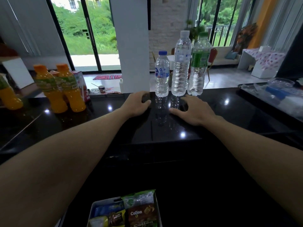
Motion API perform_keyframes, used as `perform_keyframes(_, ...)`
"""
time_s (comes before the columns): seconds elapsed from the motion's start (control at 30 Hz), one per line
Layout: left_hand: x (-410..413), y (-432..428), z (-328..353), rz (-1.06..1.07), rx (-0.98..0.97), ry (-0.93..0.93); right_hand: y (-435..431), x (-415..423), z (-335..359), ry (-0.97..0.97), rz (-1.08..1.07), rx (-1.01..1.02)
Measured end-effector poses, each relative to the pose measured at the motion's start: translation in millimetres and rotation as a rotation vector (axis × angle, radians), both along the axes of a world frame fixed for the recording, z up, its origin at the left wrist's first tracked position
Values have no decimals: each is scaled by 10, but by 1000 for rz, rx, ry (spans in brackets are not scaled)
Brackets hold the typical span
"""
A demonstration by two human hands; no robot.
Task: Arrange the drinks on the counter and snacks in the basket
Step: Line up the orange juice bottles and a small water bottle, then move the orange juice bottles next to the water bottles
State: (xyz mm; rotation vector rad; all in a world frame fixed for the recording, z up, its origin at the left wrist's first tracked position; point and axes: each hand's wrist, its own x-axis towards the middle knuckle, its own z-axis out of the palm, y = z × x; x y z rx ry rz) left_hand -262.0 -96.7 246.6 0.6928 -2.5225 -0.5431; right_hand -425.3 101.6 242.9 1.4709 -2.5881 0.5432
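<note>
Both hands lie on the black glossy counter (164, 128) in the middle of the frame. The left hand (136, 104) rests with its fingers loosely bent, the tips on the surface, and I see nothing held in it. The right hand (195, 110) rests flat with its fingers spread apart, also holding nothing. Just above the hands, three water bottles stand upright in a close row: a small bottle with blue cap (162, 74), a tall bottle with white cap (181, 63) and a bottle with green label (199, 63). At the left of the frame two orange juice bottles (49, 87) stand side by side, a third one (8, 95) is at the left edge, and a red carton (82, 84) stands just behind them. At the bottom edge a white basket (94, 206) holds snack packs, among them a brown Collon pack (141, 215) and a green pack (139, 199). At the right edge lies a dark tray (242, 89) with clear plastic things.
</note>
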Motion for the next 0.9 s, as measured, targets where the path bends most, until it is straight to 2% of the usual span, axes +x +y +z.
perform_keyframes(0.17,539,-73,41,63,-109,-112,23,171,68,46,90,-54)
perform_keyframes(0.53,1848,-103,97,236,-51,-153,-459,1214,205,-134,260,-66)
perform_keyframes(0.9,2946,-634,199,416,37,-223,-1209,2210,174,-236,385,-58)
